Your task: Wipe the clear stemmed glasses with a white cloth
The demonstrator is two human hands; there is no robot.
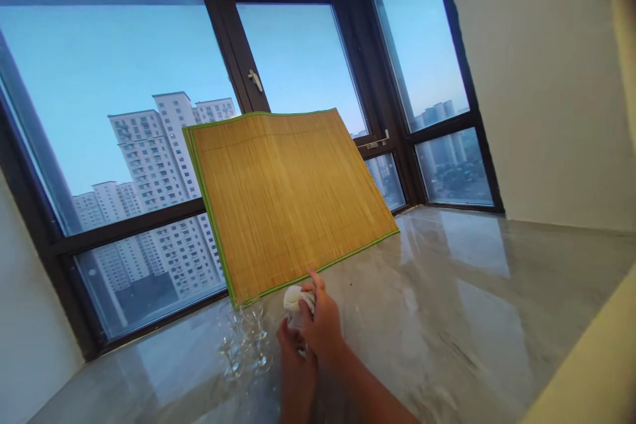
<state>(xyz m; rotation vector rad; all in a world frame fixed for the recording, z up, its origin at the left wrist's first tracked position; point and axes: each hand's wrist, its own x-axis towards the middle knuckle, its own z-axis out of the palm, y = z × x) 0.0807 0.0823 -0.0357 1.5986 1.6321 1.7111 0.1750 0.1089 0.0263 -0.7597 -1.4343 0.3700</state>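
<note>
White cloth (292, 298) sits bunched above the stone sill (412, 318), in front of the upright, green-edged bamboo mat (293, 192). The right hand (322, 324) grasps the cloth, one finger extended toward the mat's lower edge. The left hand (295, 359) curls directly below the cloth; its exact grip cannot be told. Clear stemmed glasses (262, 360) stand grouped on the sill, just left of the hands

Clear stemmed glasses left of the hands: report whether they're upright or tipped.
Upright: the glasses stand with their round feet down on the glossy gray surface, stems and bowls above.
</note>
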